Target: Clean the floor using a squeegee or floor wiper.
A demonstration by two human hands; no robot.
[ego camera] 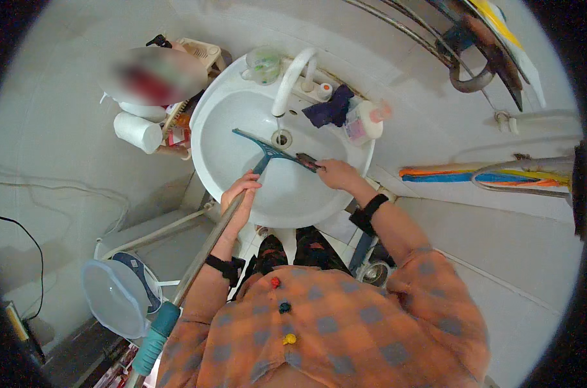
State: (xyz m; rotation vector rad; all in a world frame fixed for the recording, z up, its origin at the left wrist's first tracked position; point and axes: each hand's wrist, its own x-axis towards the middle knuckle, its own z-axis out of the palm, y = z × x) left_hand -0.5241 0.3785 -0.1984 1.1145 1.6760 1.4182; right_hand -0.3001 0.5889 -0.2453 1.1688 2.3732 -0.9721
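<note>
My left hand (242,200) grips the upper handle of a long squeegee (265,156), whose teal head slants across the white washbasin (196,148). Its metal pole runs down past my left forearm to a teal grip (156,334). In my right hand (339,174) is a small dark brush (308,161), its end against the right part of the squeegee blade; its exact kind is hard to make out. The white faucet (293,77) curves over the drain (281,139), and a thin stream of water falls from it.
A dark cloth (333,106) and a pump bottle (363,123) stand on the basin's right rim, a clear green-tinted container (263,65) at its back left. A shelf with a paper roll (137,132) is on the left wall. A translucent basin (114,296) sits lower left; metal rails cross upper right.
</note>
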